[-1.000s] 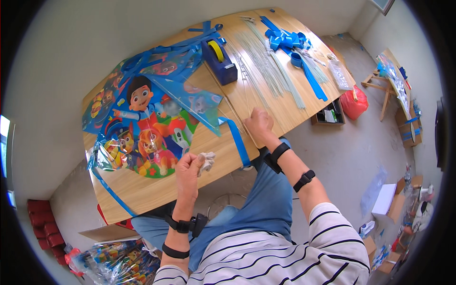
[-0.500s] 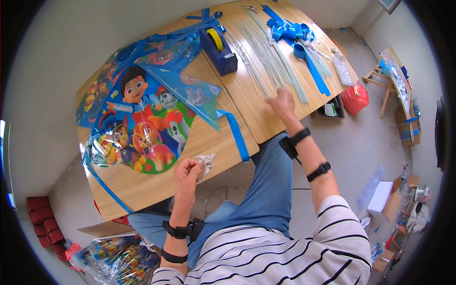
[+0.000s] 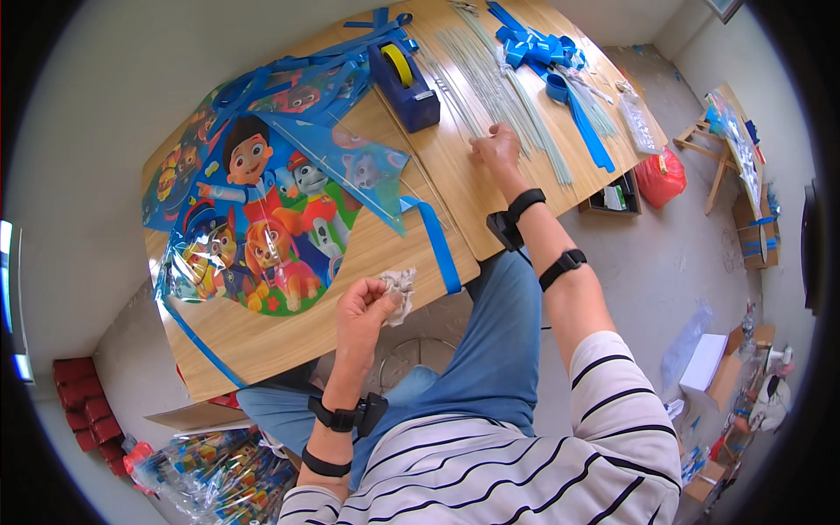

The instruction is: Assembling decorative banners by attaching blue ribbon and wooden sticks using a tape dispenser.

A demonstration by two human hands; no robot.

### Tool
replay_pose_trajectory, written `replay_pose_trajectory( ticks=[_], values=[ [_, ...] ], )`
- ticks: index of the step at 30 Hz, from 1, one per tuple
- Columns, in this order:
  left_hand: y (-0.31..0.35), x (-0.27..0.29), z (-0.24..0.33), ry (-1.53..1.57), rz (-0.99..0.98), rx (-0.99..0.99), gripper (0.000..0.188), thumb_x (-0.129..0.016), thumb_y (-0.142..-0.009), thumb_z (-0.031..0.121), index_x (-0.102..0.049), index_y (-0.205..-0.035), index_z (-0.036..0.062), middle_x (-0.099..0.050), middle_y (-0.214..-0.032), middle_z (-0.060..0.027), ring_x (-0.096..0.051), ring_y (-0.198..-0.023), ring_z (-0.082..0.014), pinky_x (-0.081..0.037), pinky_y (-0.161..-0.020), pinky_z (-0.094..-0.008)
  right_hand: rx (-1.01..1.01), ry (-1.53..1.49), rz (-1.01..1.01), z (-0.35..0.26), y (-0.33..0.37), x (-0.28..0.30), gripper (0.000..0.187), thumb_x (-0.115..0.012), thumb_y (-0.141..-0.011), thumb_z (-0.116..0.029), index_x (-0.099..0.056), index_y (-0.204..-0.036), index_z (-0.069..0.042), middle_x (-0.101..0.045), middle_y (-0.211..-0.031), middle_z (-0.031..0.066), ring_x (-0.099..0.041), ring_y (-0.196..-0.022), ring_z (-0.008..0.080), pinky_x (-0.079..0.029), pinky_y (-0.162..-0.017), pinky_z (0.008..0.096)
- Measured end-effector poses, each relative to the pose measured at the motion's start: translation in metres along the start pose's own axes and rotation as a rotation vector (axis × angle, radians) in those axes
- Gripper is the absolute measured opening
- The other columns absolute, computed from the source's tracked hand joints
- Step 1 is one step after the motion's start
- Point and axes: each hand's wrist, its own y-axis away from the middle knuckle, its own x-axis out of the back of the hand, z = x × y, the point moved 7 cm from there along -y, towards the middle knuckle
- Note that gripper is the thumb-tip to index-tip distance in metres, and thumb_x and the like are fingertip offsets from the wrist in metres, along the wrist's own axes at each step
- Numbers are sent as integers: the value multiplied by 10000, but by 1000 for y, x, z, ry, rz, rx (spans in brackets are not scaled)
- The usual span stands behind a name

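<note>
My left hand (image 3: pixel 361 317), raised over the front edge of the table (image 3: pixel 385 262), pinches a crumpled whitish wad (image 3: pixel 401 294) that looks like tissue or cloth. Farther right, my right hand (image 3: pixel 500 157) is low over the table, its fingers curled together at the near ends of several thin pale rods (image 3: pixel 477 66). Whatever is between those fingertips is too small to make out. To the left lies a large clear-and-coloured plastic sheet (image 3: pixel 219 175) printed with cartoon figures, with a blue edge strip (image 3: pixel 435 245) beside it.
A dark blue tape dispenser (image 3: pixel 416 103) with yellow inside stands between the sheet and the rods. Blue ribbon (image 3: pixel 534 48) is heaped at the far right, near a clear packet (image 3: pixel 637 122). Beyond the right edge are a red bag (image 3: pixel 661 175) and an open box (image 3: pixel 612 199).
My right hand has moved left and away from me along the rods, its fingers curling in. My left hand has shifted right and slightly up with the whitish wad.
</note>
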Motion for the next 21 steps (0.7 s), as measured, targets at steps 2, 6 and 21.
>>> replay_pose_trajectory(
  ticks=[2, 6, 21],
  values=[
    [-2, 1, 0, -1, -4, -24, 73, -666, -885, 60, -599, -910, 46, -602, -828, 34, -530, -755, -30, -418, -651, -195, 1, -206, -42, -6, 12, 5, 452, -815, -674, -192, -608, -994, 51, -658, -931, 230, -666, -781, 316, -543, -676, 382],
    [-14, 10, 1, -23, -12, -31, 43, -613, -923, 85, -594, -915, 47, -599, -839, 30, -533, -763, -40, -426, -674, -197, 9, -840, -761, -67, 142, 1, 374, -702, -858, -151, -600, -1194, -23, -679, -923, 45, -635, -660, 114, -506, -545, 250],
    [-34, 10, 46, -685, 147, -379, 483, -696, -826, 70, -537, -1275, -10, -593, -1228, -116, -631, -894, -184, -505, -802, -312, 616, -201, -102, -70, 98, 86, 173, -662, -797, -55, -684, -959, 0, -667, -872, 164, -656, -786, 232, -511, -687, 331]
  ],
)
